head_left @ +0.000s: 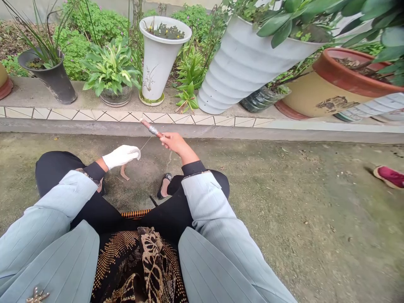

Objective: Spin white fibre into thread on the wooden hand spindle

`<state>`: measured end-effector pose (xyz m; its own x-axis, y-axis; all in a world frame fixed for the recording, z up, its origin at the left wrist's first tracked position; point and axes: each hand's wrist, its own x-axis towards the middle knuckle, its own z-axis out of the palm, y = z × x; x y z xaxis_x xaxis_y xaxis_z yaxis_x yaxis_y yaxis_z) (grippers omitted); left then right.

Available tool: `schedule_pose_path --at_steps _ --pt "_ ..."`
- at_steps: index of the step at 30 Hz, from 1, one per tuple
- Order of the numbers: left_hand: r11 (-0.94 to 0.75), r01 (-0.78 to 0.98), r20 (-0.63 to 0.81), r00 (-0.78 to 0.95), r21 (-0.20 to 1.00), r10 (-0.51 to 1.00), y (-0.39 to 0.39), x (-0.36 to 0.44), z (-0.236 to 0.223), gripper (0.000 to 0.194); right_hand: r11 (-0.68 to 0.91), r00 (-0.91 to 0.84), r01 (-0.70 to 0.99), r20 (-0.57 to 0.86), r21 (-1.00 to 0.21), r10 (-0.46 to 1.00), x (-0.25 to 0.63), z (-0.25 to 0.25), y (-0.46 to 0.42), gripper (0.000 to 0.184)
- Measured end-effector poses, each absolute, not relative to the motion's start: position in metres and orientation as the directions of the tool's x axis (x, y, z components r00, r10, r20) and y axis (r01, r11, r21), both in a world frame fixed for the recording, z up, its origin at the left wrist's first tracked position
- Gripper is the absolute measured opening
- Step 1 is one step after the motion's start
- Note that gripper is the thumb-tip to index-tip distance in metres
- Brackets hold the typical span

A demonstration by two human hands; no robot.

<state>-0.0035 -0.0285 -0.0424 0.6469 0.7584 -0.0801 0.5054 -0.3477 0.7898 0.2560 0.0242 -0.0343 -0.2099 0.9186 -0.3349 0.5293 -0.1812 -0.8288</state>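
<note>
My right hand (172,142), bare, is closed around the lower end of a reddish-brown stick (145,123). Silvery wire or thread (153,130) is wound about the stick's middle, and its far end tilts up and left. My left hand (121,156) wears a white knitted glove, its fingers curled together. From those fingers a thin strand (145,143) runs taut up to the stick; whether it is wire or thread I cannot tell. Just below the glove shows a curved tan strip (124,172), perhaps lying on the ground.
Potted plants line a low tiled ledge (104,115) ahead, among them a tall white pot (159,63), a ribbed white planter (240,63) and a tan pot with a red rim (315,90). Concrete ground (299,202) spreads around me. Another person's red shoe (390,176) is at the right edge.
</note>
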Motion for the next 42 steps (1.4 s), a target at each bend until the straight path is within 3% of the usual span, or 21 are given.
schedule_pose_path --at_steps 4,6,8,10,12,15,17,19,21,23,25,27,29,31,33,35,37,39,42 --pt "-0.384 0.565 -0.117 0.658 0.73 0.744 -0.032 -0.001 -0.037 0.035 0.104 -0.315 0.858 -0.357 -0.502 0.879 0.241 -0.042 0.02 0.027" --pt "-0.41 0.598 -0.128 0.657 0.689 0.743 -0.031 -0.002 -0.038 0.034 0.195 -0.382 0.899 -0.481 -0.393 0.789 0.234 -0.045 0.015 0.026" --pt "-0.441 0.632 -0.134 0.654 0.638 0.744 -0.03 -0.004 -0.041 0.034 0.214 -0.409 0.909 -0.663 -0.359 0.627 0.228 -0.05 0.01 0.029" --pt "-0.452 0.655 -0.147 0.65 0.606 0.746 -0.028 -0.007 -0.043 0.034 0.204 -0.432 0.902 -0.782 -0.381 0.449 0.223 -0.054 0.005 0.031" --pt "-0.444 0.664 -0.158 0.644 0.601 0.749 -0.025 -0.01 -0.044 0.033 0.197 -0.486 0.874 -0.815 -0.445 0.315 0.22 -0.058 0.002 0.032" --pt "-0.39 0.651 -0.133 0.604 0.651 0.786 -0.02 -0.016 -0.045 0.033 0.147 -0.637 0.77 -0.756 -0.621 0.147 0.224 -0.053 0.0 0.039" --pt "-0.299 0.599 -0.112 0.552 0.743 0.826 -0.016 -0.02 -0.047 0.035 0.054 -0.763 0.646 -0.641 -0.761 0.089 0.234 -0.042 0.0 0.049" --pt "-0.185 0.493 -0.125 0.53 0.85 0.839 -0.012 -0.022 -0.052 0.036 -0.078 -0.869 0.456 -0.463 -0.887 0.174 0.247 -0.028 0.002 0.058" --pt "-0.086 0.372 -0.143 0.546 0.924 0.825 -0.012 -0.023 -0.056 0.038 -0.178 -0.864 0.194 -0.254 -0.965 0.434 0.26 -0.016 0.004 0.06" --pt "-0.047 0.31 -0.144 0.566 0.95 0.812 -0.013 -0.021 -0.059 0.038 -0.184 -0.708 -0.028 -0.111 -0.983 0.697 0.27 -0.011 0.009 0.059" --pt "-0.065 0.329 -0.149 0.584 0.942 0.798 -0.018 -0.018 -0.056 0.038 -0.153 -0.52 -0.088 -0.086 -0.984 0.85 0.274 -0.014 0.015 0.055" --pt "-0.132 0.395 -0.157 0.619 0.909 0.77 -0.023 -0.014 -0.047 0.039 -0.146 -0.383 0.054 -0.155 -0.988 0.91 0.273 -0.022 0.022 0.047" --pt "-0.227 0.464 -0.155 0.651 0.856 0.743 -0.028 -0.011 -0.035 0.038 -0.15 -0.299 0.34 -0.258 -0.928 0.919 0.265 -0.033 0.026 0.037" --pt "-0.332 0.51 -0.121 0.667 0.794 0.735 -0.031 -0.009 -0.025 0.035 -0.09 -0.275 0.628 -0.329 -0.773 0.903 0.255 -0.042 0.026 0.03" --pt "-0.4 0.566 -0.102 0.657 0.721 0.747 -0.031 -0.008 -0.021 0.034 0.023 -0.321 0.81 -0.41 -0.586 0.854 0.245 -0.048 0.023 0.026" --pt "-0.433 0.634 -0.109 0.634 0.641 0.766 -0.03 -0.009 -0.022 0.032 0.118 -0.384 0.885 -0.563 -0.451 0.732 0.235 -0.051 0.018 0.024" --pt "-0.463 0.681 -0.121 0.625 0.568 0.771 -0.028 -0.011 -0.027 0.03 0.165 -0.435 0.895 -0.731 -0.414 0.525 0.227 -0.055 0.012 0.026" --pt "-0.477 0.706 -0.131 0.62 0.523 0.774 -0.025 -0.015 -0.032 0.028 0.178 -0.508 0.862 -0.806 -0.475 0.303 0.222 -0.056 0.006 0.031" --pt "-0.434 0.721 -0.126 0.58 0.541 0.805 -0.019 -0.02 -0.04 0.029 0.127 -0.667 0.744 -0.742 -0.656 0.069 0.222 -0.05 0.0 0.041"
